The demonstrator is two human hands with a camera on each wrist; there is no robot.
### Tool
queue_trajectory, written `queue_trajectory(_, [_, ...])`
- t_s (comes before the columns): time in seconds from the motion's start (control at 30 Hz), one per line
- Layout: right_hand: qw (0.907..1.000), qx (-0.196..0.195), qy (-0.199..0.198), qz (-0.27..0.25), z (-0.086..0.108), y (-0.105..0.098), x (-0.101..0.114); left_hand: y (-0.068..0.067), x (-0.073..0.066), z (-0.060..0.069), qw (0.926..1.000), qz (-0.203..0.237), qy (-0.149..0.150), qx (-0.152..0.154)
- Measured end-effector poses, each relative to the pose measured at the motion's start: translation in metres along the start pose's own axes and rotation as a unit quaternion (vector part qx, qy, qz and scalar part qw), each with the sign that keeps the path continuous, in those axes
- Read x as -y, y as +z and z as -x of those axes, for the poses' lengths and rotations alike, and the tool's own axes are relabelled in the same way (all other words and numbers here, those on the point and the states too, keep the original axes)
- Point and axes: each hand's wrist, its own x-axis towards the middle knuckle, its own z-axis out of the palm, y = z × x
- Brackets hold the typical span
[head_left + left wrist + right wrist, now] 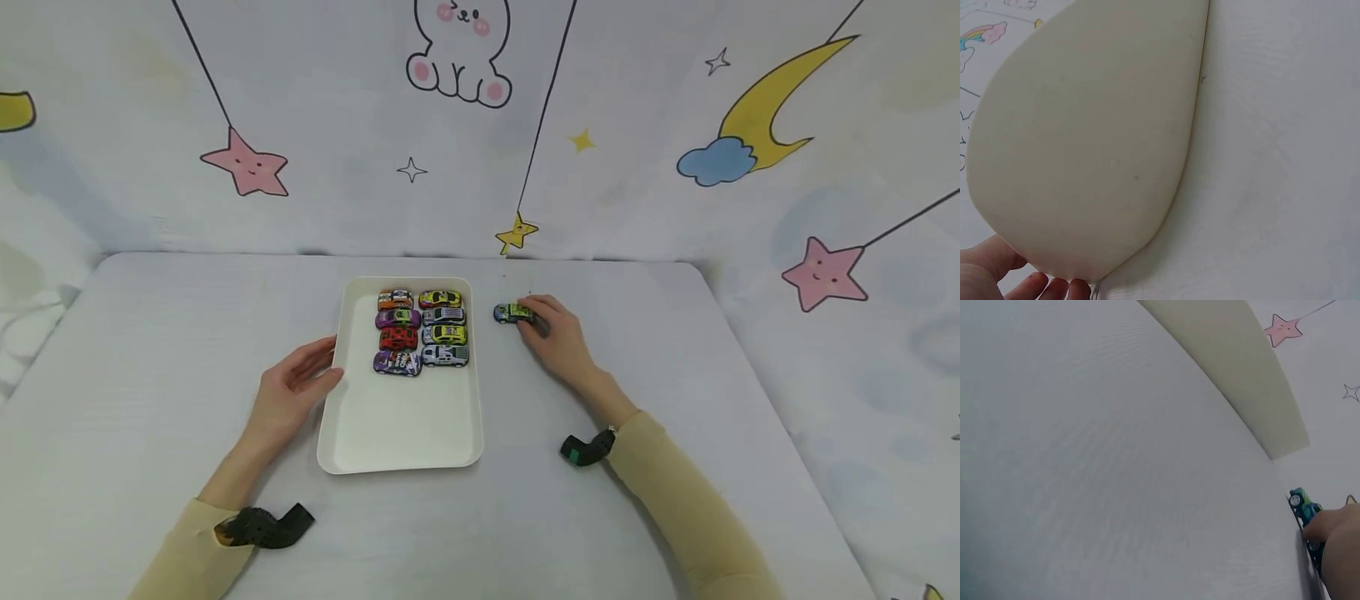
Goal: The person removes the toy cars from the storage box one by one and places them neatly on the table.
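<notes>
While the left hand [291, 393] is steadying the white tray [405, 425] by its left rim, the right hand [557, 336] is pinching a green-and-blue toy car [506, 313] on the other side. Left grip: thumb and fingers are standing apart along the rim, the thumb lapping its edge and the fingertips touching the outer wall, so the hand is taking hold of the tray only. Right grip: thumb and fingers are closing on the car's right end, parted by little more than its body; its left end is showing free. This car is sitting outside the tray, just beside the upper part of its right wall; whether its wheels are bearing on the table [555, 517] I cannot tell. Inside the tray, eight cars are lying in two columns of four, filling its far half. Left column, far to near: an orange-and-white car [395, 300], a purple-and-green car [397, 318], a red car [398, 337], a purple-and-white car [397, 363]. Right column: a yellow-and-red car [440, 298], a dark grey car [443, 316], a yellow car [444, 335], a pale grey car [445, 356]. Behind the table, a patterned backdrop [337, 100] is hanging.
</notes>
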Motion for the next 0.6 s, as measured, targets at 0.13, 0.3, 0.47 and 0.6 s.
queue_trajectory(0.13, [1.0, 0.003, 0.007, -0.001, -0.002, 0.0026, 0.0006, -0.0017, -0.0001, 0.0012, 1.0, -0.009, -0.002, 0.0])
queue_trajectory(0.3, [1.0, 0.005, 0.007, -0.001, -0.002, 0.0035, 0.0005, -0.0031, -0.0004, 0.0016, 0.9998, -0.018, -0.001, 0.001])
queue_trajectory(0.47, [1.0, 0.006, 0.003, 0.003, -0.0005, 0.0027, -0.0017, -0.0021, 0.0002, 0.0006, 0.9999, -0.017, 0.002, 0.002])
queue_trajectory(0.6, [1.0, 0.006, 0.007, 0.0, 0.001, 0.0023, -0.0006, -0.0029, -0.0003, 0.0009, 0.9999, -0.01, 0.0, 0.007])
